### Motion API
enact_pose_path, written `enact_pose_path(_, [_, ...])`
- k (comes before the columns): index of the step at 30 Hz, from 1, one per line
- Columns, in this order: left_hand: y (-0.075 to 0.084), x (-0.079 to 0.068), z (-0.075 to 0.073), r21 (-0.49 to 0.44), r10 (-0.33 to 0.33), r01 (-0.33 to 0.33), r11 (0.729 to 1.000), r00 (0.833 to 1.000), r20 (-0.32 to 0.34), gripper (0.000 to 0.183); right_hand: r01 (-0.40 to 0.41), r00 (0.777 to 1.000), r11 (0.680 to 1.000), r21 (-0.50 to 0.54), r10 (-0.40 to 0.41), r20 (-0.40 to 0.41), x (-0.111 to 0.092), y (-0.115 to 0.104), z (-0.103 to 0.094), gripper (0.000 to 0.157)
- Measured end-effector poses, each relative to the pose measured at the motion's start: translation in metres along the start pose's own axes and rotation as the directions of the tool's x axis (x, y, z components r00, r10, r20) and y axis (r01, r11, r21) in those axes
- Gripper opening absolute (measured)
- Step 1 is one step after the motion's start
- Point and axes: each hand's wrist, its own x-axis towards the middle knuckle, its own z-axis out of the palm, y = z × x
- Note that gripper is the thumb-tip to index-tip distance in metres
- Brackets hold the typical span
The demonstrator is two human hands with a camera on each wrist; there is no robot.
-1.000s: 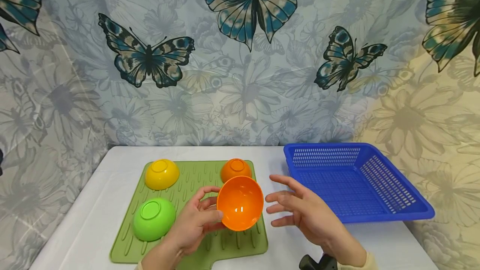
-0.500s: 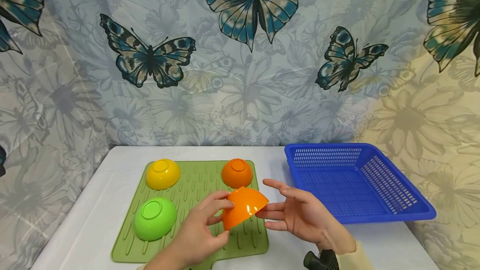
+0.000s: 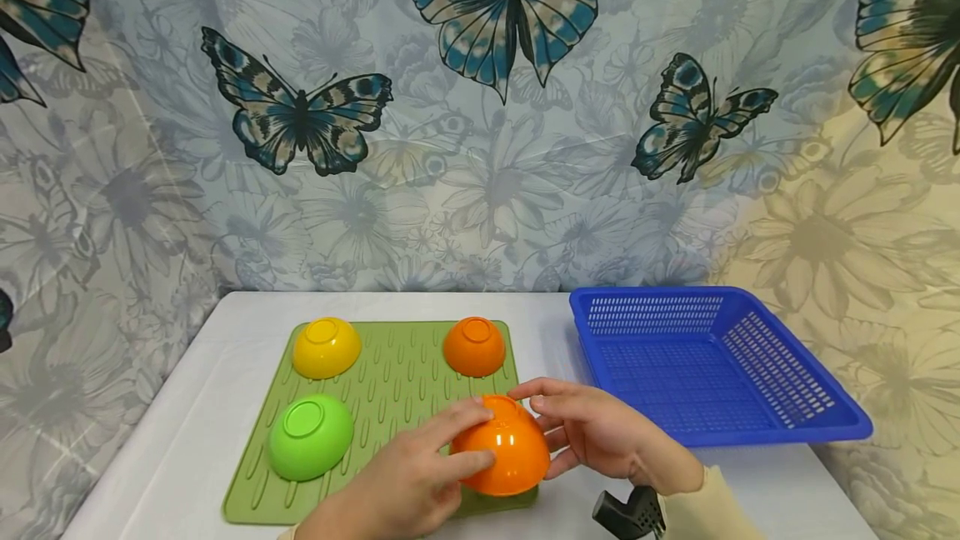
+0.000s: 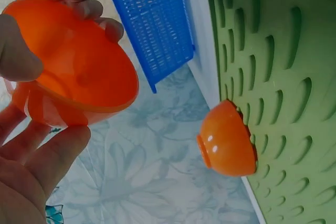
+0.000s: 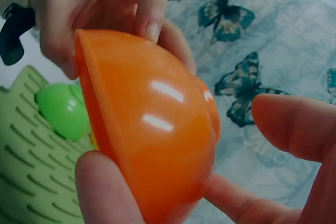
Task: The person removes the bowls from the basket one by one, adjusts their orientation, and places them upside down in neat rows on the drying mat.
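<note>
An orange bowl (image 3: 517,448), tilted with its base up, is held between both hands over the near right part of the green mat (image 3: 397,357). My left hand (image 3: 408,473) grips it from the left; in the left wrist view its thumb reaches across the hollow inside (image 4: 89,61) and its fingers are under the wall. On the other side, my right hand (image 3: 611,432) has its fingers curled round the bowl's right side and lower rim. In the right wrist view one broad fingertip (image 5: 278,121) stands apart from the bowl's outside (image 5: 152,108).
Upside down on the mat are a yellow bowl (image 3: 326,348), a green bowl (image 3: 310,438) and a smaller dark-orange bowl (image 3: 474,348). A blue perforated basket (image 3: 843,423) stands on the white tablecloth (image 3: 540,332) to the right. Butterfly-patterned fabric (image 3: 480,215) hangs behind the table.
The orange bowl has turned from opening toward the head camera to base up, and moved slightly right and nearer. My right hand, first apart, has come in against its right side.
</note>
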Motion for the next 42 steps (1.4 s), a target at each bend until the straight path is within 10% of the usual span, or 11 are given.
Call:
enact_pose_path(14, [-0.002, 0.000, 0.015, 0.029, 0.141, -0.141, 0.990, 0.990, 0.005, 0.034, -0.032, 0.985, 0.980, -0.195, -0.003, -0.174, 0.010, 0.014, 0.006, 0.025])
enact_pose_path(20, [0.002, -0.003, 0.013, -0.050, -0.057, 0.061, 0.997, 0.996, 0.063, 0.052, 0.025, 0.961, 0.954, -0.297, -0.104, -0.254, 0.013, 0.017, 0.010, 0.026])
enact_pose_path(23, [0.007, -0.005, 0.011, -0.105, -0.288, 0.302, 0.947, 0.949, 0.131, 0.071, 0.053, 0.937, 0.930, -0.363, -0.172, -0.304, 0.015, 0.018, 0.014, 0.027])
enact_pose_path(27, [0.010, -0.004, 0.012, -0.126, -0.557, 0.589, 0.798, 0.801, 0.221, 0.096, 0.074, 0.899, 0.903, -0.422, -0.244, -0.364, 0.018, 0.021, 0.019, 0.028])
enact_pose_path(31, [0.009, 0.000, 0.015, -0.085, -0.685, 0.715, 0.694, 0.692, 0.227, 0.101, 0.085, 0.874, 0.879, -0.469, -0.292, -0.388, 0.020, 0.024, 0.025, 0.030])
enact_pose_path(35, [0.008, 0.002, 0.016, -0.067, -0.733, 0.757, 0.651, 0.648, 0.208, 0.097, 0.099, 0.864, 0.866, -0.491, -0.320, -0.390, 0.023, 0.027, 0.031, 0.032])
enact_pose_path(42, [-0.001, -0.003, 0.020, -0.025, -0.752, 0.764, 0.645, 0.640, 0.157, 0.087, 0.121, 0.869, 0.810, -0.574, -0.365, -0.333, 0.027, 0.038, 0.032, 0.043])
